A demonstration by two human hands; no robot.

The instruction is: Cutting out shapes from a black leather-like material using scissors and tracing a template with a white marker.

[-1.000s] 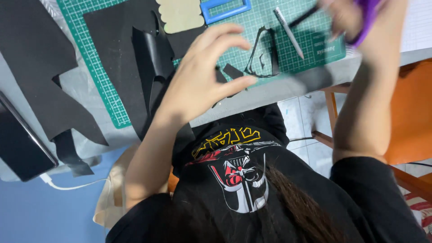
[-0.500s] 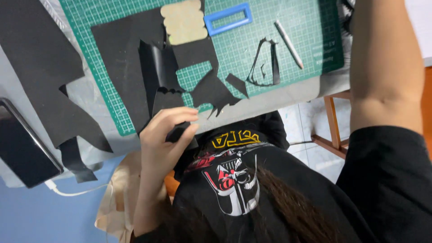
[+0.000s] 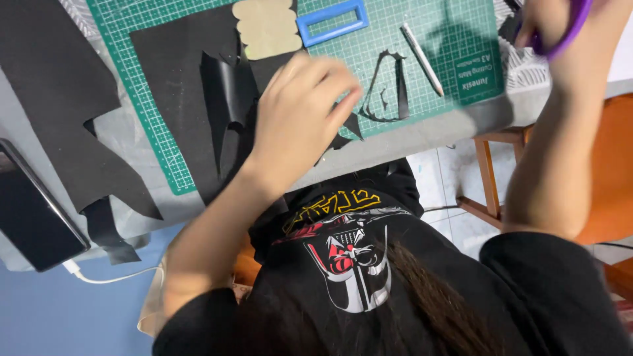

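currently a black sheet [image 3: 178, 86] is being worked on over the green cutting mat [image 3: 455, 39], which is lying on the grey surface [image 3: 422, 135]. the left hand [image 3: 297, 118] is being held over the sheet's lower edge, fingers loosely spread and blurred; whether anything is being pinched under it cannot be told. the right hand [image 3: 554, 26] is being held at the top right corner, closed around purple scissors [image 3: 573, 23], whose blades are out of view.

some cutting looks done already: a curled black strip [image 3: 227, 99] is standing up from the sheet, a thin looped offcut [image 3: 389, 86] is lying on the mat, and larger black scraps [image 3: 59, 99] are lying to the left on the surface. a tan scalloped card [image 3: 267, 26], a blue rectangular frame [image 3: 333, 20] and a silver pen [image 3: 422, 59] are resting near the mat's top edge, seemingly templates and a marker. much of the sheet is remaining uncut, so the work is judged partway through. a dark phone [image 3: 33, 211] with a white cable [image 3: 99, 277] is lying at the far left.
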